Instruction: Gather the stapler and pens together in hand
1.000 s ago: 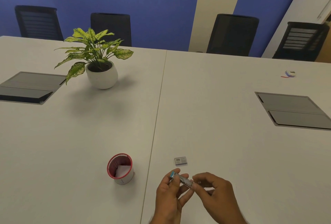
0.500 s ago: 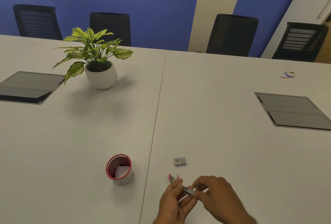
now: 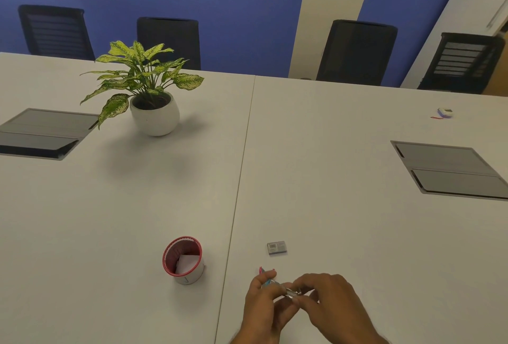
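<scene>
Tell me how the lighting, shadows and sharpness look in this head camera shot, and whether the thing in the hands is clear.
Head view: soft, even light; the potted plant throws a faint, diffuse shadow on the table. Wide-angle distortion bends the table edges. The small stapler pinched between left hand and right hand is blurred, its details unreadable.

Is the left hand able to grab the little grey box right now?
Probably not at once: the left hand and right hand both grip a small stapler. The grey box lies close ahead with bare table between.

Two bare, sleeveless forearms.
</scene>
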Demonstrator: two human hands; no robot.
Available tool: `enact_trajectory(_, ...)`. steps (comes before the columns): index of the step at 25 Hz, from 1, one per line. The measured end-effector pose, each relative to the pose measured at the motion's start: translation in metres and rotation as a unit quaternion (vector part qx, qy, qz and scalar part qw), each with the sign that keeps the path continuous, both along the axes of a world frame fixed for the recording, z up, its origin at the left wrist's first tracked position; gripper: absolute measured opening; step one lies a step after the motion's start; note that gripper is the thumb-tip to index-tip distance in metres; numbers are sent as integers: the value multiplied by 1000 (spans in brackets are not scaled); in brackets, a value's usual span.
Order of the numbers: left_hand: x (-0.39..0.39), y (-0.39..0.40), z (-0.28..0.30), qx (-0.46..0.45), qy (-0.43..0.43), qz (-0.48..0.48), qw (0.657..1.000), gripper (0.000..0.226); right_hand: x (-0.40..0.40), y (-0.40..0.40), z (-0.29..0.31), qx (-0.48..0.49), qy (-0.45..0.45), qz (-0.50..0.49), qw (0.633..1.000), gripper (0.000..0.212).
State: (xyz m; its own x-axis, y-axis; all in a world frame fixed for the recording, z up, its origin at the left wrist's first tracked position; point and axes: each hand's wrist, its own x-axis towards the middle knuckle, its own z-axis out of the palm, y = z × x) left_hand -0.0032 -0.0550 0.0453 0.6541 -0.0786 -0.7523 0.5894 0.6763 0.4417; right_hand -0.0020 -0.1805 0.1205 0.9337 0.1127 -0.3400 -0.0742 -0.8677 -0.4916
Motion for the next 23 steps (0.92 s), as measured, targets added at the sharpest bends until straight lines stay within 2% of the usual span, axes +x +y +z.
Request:
enact_trajectory(4,1,4,1,4,-18,-10,1000,36,0,0,-2,9,0,-5,1000,21)
enact_trajectory(7,-2,8,4,-24,-49,11,998,21,2,-2,-3,22,-11,-14,1000,13)
enact_trajectory(15,1,13,3,41,-115,-34,992,25,6,0,-9,34,-5,-26,999,10)
enact_trajectory(19,1,12,3,66,-136,-51,987,25,7,-1,-11,53,7,-54,997,19)
enact_trajectory(23,-1,12,1,81,-146,-63,984,24,8,-6,-15,81,18,-95,992,13)
